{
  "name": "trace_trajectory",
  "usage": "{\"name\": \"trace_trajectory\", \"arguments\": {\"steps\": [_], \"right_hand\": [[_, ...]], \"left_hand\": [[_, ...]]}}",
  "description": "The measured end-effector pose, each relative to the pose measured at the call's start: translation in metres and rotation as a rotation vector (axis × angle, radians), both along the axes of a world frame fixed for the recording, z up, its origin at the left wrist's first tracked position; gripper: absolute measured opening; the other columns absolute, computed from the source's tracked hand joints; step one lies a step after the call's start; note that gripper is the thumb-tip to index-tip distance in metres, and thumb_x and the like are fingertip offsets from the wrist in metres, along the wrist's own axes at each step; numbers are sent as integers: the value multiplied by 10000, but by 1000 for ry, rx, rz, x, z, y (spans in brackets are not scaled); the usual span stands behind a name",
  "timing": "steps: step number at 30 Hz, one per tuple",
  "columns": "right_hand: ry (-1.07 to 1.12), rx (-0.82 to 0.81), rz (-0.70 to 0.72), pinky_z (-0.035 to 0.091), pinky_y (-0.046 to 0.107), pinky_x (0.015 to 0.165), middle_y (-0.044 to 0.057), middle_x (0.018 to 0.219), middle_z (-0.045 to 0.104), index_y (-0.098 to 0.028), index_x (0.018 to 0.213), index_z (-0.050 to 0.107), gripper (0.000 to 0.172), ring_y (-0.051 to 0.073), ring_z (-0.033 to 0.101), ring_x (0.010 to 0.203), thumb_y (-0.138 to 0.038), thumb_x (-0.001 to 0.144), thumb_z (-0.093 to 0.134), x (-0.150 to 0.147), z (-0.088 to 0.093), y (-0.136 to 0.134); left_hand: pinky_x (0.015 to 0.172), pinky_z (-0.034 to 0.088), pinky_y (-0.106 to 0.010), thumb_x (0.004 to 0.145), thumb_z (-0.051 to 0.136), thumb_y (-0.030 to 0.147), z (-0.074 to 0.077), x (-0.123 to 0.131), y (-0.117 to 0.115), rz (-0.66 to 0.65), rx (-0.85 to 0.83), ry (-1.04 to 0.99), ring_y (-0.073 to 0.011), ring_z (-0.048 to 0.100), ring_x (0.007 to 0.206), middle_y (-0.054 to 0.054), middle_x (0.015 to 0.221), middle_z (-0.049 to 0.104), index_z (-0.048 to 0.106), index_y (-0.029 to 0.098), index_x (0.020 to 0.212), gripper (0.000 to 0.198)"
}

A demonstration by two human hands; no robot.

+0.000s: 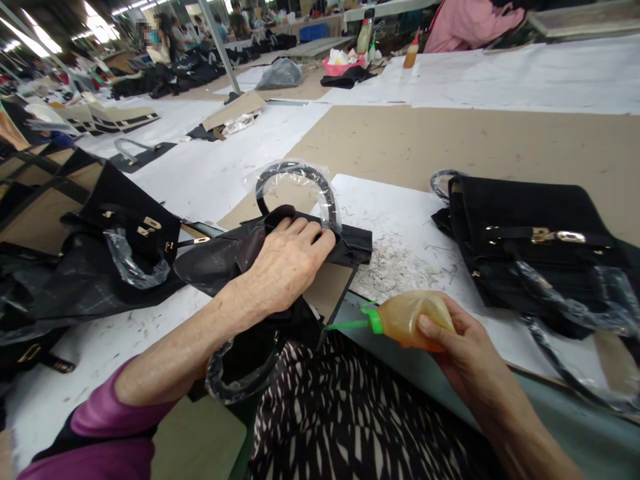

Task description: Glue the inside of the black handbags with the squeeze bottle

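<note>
My right hand [460,333] is wrapped round a squeeze bottle [407,320] of amber liquid. Its thin green nozzle points left, close to the edge of a black handbag [220,257] in front of me. On the bag's upper edge lies my left hand [293,260], its fingers curled over the black material and gripping it. One bag handle [295,167], wrapped in clear plastic, stands up beyond that hand. Another wrapped handle [220,380] hangs down near my lap. A tan inner panel [325,287] shows between the two hands.
To the right lies a finished-looking black handbag [540,207] with a gold clasp. Several open black bags [125,233] are at the left. Dark scraps [415,263] litter the white table covering. Farther back stand another glue-like bottle [411,52] and a pink basket [343,65]; a person in pink [465,27] sits beyond.
</note>
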State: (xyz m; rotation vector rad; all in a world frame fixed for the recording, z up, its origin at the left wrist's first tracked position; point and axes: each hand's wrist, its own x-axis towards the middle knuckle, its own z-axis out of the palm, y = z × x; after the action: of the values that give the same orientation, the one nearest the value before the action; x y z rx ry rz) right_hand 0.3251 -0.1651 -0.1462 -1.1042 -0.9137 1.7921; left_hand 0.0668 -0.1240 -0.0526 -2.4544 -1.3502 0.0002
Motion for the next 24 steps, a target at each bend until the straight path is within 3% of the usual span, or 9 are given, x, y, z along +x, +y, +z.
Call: {"name": "trace_trajectory", "arguments": {"steps": [7, 13, 19, 24], "right_hand": [[30, -71, -74, 533, 266, 588, 65, 892, 624, -194, 954, 657, 369, 222, 591, 758, -372, 679, 829, -11, 1, -4], [30, -76, -26, 530, 267, 616, 62, 917, 624, -196, 978, 642, 351, 217, 593, 769, -372, 717, 799, -12, 6, -11], [-111, 95, -14, 508, 228, 658, 44, 880, 635, -218, 997, 620, 337, 214, 605, 800, -387, 748, 769, -2, 4, -19], [-353, 285, -140, 512, 233, 689, 1, 893, 636, -280, 994, 600, 317, 205, 609, 791, -387, 745, 766, 0, 9, -14]], "left_hand": [[730, 436, -364, 811, 450, 79, -1, 1, -1, -1, 24, -16, -229, 539, 797, -71, 836, 593, 550, 143, 910, 155], [738, 438, -368, 821, 432, 76, -1, 1, 0, 9, 13, -16, -233, 541, 814, -74, 858, 597, 547, 137, 921, 164], [750, 436, -372, 789, 464, 71, 1, 1, 0, 14, -16, -18, -236, 538, 823, -78, 870, 596, 542, 140, 921, 168], [749, 433, -372, 751, 476, 56, 3, 1, 0, 29, -42, -16, -236, 531, 828, -76, 883, 587, 529, 142, 925, 200]]}}
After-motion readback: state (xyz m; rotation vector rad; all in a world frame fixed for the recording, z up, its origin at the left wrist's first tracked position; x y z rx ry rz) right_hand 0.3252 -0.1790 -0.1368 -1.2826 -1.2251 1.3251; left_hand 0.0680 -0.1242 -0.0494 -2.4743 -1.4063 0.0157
